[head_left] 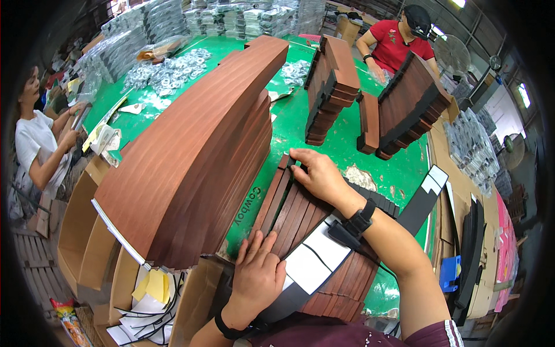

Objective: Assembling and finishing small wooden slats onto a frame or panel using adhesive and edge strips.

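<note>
Plainly, the brown slats (303, 220) lie side by side on the green bench (281, 139), close in front of the person and beneath both hands. Each slat looks stiff and probably light, smooth enough to slip against its neighbours, while a bundle would likely feel heavy — best taken at both ends, fingers square across the edges so that nothing fans out. The left hand (257, 274) lays its fingers over the near ends, and the right hand (324, 176) bends over the far ends; both touch, but whether either grip is closed around a slat I cannot tell. Counted: two hands; one tall stack of brown panels (185, 150) at the left; three smaller ones past the hands, namely a middle stack (332, 81), a small stack (368, 124) and a right stack (413, 101); two co-workers, one in a red shirt (384, 43), one in a white shirt (37, 139); one white-patched black band (315, 260) across the slats — the slats themselves sit too tightly to count surely
</note>
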Tool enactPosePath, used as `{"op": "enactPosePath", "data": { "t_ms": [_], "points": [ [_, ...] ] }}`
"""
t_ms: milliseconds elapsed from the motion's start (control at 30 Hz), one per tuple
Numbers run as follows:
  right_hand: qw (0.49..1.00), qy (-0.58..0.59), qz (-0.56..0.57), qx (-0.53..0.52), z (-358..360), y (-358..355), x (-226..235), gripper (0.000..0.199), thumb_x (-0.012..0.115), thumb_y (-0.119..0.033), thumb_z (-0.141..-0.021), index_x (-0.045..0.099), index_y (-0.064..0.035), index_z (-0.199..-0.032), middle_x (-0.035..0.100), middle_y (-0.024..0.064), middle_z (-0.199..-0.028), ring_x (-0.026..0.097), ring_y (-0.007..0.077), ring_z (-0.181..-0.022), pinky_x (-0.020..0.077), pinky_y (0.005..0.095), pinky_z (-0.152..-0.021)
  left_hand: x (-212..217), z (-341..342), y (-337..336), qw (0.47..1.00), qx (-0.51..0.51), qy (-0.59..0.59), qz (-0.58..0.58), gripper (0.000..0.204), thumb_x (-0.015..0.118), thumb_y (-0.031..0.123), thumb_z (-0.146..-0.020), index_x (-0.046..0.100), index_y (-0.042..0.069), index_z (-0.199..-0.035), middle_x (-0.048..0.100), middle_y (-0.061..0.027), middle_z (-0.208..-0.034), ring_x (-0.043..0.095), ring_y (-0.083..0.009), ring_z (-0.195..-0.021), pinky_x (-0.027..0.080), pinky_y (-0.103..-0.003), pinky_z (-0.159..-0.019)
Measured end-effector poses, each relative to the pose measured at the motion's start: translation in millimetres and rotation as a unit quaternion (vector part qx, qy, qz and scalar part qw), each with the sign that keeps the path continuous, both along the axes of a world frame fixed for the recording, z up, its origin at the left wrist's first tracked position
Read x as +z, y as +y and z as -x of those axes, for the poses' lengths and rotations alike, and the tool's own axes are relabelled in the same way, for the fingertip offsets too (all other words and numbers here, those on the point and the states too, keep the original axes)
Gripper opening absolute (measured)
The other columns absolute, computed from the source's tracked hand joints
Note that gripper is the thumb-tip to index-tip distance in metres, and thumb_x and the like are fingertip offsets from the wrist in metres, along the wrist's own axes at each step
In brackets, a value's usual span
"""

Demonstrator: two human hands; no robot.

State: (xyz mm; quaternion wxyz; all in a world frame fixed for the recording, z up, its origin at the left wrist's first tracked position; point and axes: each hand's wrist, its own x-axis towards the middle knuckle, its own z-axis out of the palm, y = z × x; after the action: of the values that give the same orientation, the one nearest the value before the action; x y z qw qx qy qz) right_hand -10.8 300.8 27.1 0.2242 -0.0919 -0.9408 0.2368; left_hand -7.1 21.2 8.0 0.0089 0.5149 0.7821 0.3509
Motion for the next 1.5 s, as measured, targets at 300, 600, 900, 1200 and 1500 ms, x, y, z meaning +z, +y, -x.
{"op": "enactPosePath", "data": {
  "t_ms": [300,600,900,1200,1500],
  "points": [
    [0.992,-0.059,-0.109,-0.014,-5,-1,7,0.038,0.067,-0.017,-0.092,0.066,-0.002,-0.127,0.067,0.0167,-0.125,0.062,0.0343,-0.118,0.0443,0.0494,-0.107,-2,-2,1,1.0,0.003,0.001,0.003,0.018,0.067,0.016,-0.089,0.058,0.004,-0.078,0.061,-0.0233,-0.137,0.05,-0.0455,-0.134,0.033,-0.058,-0.113],
    [0.989,-0.057,-0.139,-0.012,-2,4,-8,0.049,0.062,-0.018,-0.093,0.054,-0.0046,-0.14,0.063,0.0175,-0.124,0.058,0.0357,-0.121,0.0345,0.0576,-0.113,-12,2,4,0.999,0.003,0.039,-0.032,0.017,0.068,0.015,-0.088,0.058,0.004,-0.08,0.062,-0.0211,-0.136,0.053,-0.0448,-0.132,0.035,-0.058,-0.113],
    [0.994,-0.021,-0.107,-0.023,-18,9,-3,0.057,0.071,-0.021,-0.087,0.055,-0.0046,-0.139,0.06,0.0209,-0.128,0.056,0.0389,-0.12,0.0397,0.0486,-0.107,-6,-1,-6,0.991,-0.021,0.008,-0.128,0.014,0.069,0.014,-0.09,0.062,0.003,-0.085,0.068,-0.0158,-0.123,0.057,-0.0387,-0.127,0.042,-0.05,-0.107],
    [0.988,0.083,-0.018,0.129,-90,-64,111,0.029,0.072,-0.008,-0.086,0.07,-0.0045,-0.115,0.066,0.0157,-0.117,0.064,0.0345,-0.108,0.0532,0.0404,-0.092,8,-5,-17,0.922,0.044,-0.364,-0.12,0.017,0.063,0.02,-0.102,0.063,0.003,-0.1,0.064,0.0024,-0.082,0.057,-0.004,-0.075,0.048,-0.024,-0.068],
    [0.979,0.008,-0.037,0.202,-130,-116,88,0.025,0.076,-0.014,-0.083,0.073,-0.0079,-0.107,0.063,0.0109,-0.1,0.06,0.0309,-0.093,0.0505,0.0411,-0.085,18,9,-7,0.813,0.021,-0.547,-0.201,0.021,0.059,0.022,-0.105,0.063,0.001,-0.102,0.061,0.0028,-0.09,0.053,-0.0036,-0.084,0.044,-0.021,-0.077]
  ]
}}
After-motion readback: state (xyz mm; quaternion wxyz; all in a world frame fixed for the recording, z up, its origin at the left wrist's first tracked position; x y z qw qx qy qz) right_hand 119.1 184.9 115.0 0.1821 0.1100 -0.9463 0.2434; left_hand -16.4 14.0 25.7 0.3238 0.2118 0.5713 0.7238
